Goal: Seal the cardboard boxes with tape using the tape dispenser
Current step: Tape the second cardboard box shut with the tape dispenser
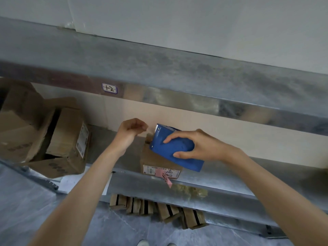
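Blue tape dispenser [175, 148], gripped by the right hand [200, 146], hovers just over 1 small cardboard box [156, 162] on the metal shelf [213, 181]; the left hand [130, 129] curls beside its blade, pinching tape or nothing, I cannot tell; sealing seems barely begun.

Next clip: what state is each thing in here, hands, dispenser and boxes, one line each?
tape dispenser: gripped by the right hand, tilted over the small box.
small box: upright on the shelf, top mostly hidden.
left hand: fingers curled near the dispenser's toothed end; any tape unseen.
pile of boxes: at the left, tipped askew against one another.
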`<control>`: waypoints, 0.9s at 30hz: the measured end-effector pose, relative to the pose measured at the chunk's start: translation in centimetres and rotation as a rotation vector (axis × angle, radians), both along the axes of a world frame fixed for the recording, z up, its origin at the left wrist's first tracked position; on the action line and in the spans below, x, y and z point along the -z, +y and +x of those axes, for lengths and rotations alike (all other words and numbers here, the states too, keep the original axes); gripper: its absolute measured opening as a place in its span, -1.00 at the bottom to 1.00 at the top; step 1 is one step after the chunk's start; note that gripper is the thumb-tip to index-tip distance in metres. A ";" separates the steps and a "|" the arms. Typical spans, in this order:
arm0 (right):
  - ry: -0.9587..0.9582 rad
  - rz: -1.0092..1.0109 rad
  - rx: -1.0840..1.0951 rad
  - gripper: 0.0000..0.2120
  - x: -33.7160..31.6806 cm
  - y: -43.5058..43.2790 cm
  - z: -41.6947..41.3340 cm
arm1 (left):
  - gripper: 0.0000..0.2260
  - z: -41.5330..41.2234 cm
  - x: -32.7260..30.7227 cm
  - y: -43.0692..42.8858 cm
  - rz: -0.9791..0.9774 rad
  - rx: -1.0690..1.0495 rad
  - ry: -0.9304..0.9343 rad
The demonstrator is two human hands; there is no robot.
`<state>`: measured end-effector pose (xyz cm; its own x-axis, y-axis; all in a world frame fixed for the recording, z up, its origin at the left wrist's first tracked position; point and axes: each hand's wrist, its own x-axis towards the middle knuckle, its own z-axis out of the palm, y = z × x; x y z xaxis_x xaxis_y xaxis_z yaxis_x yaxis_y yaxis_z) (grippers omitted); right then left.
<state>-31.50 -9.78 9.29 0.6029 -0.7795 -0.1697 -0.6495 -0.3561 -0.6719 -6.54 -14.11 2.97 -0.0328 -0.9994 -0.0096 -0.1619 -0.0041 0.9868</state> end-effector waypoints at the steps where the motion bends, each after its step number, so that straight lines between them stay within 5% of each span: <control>1: -0.008 0.006 -0.006 -0.66 -0.1 0.0 -0.2 | -0.81 -0.1 0.0 0.1 0.003 -0.009 -0.003; 17: -0.049 0.027 0.005 -0.64 0.8 0.8 -4.4 | -0.77 3.4 1.3 1.1 0.056 -0.266 -0.002; 21: -0.047 0.007 0.071 -0.63 1.3 0.4 -4.3 | -0.97 2.9 2.6 1.9 0.158 -0.170 0.025; 27: -0.097 0.061 0.190 -0.63 1.8 0.3 -4.2 | -0.62 2.1 4.1 3.1 0.093 0.035 0.046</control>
